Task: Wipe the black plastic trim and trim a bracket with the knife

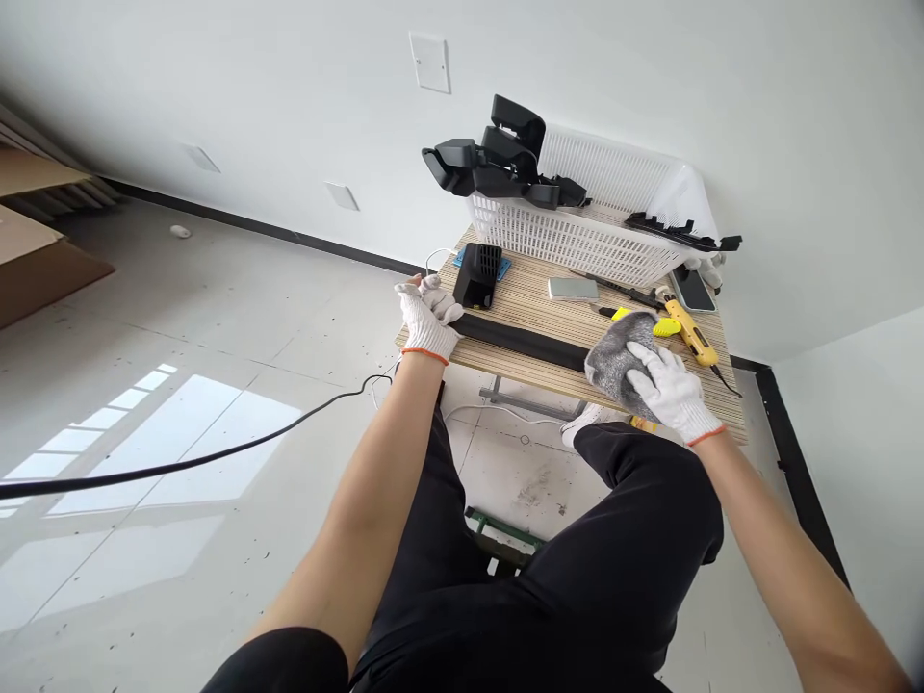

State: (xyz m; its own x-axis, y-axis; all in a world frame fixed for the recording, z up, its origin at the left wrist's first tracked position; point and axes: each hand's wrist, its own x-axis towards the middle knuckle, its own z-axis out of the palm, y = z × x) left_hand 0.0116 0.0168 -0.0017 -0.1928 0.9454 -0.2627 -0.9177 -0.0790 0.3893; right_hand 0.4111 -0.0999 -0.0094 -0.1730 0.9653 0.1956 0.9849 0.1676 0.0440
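A long black plastic strip lies across the front of the small wood-patterned table. My left hand, in a white knit glove, is closed around the strip's left end. On the right, my gloved right hand presses a grey fluffy cloth over the strip's other end, which the cloth hides. Just behind my left hand stands a black plastic housing with a slotted top. Close to the cloth are a yellow-handled tool with a cord and a bright yellow piece.
A white plastic basket at the table's back holds several black plastic parts. A pale flat box and a phone lie on the tabletop. One black cable hangs at the left; cardboard boxes stand beyond.
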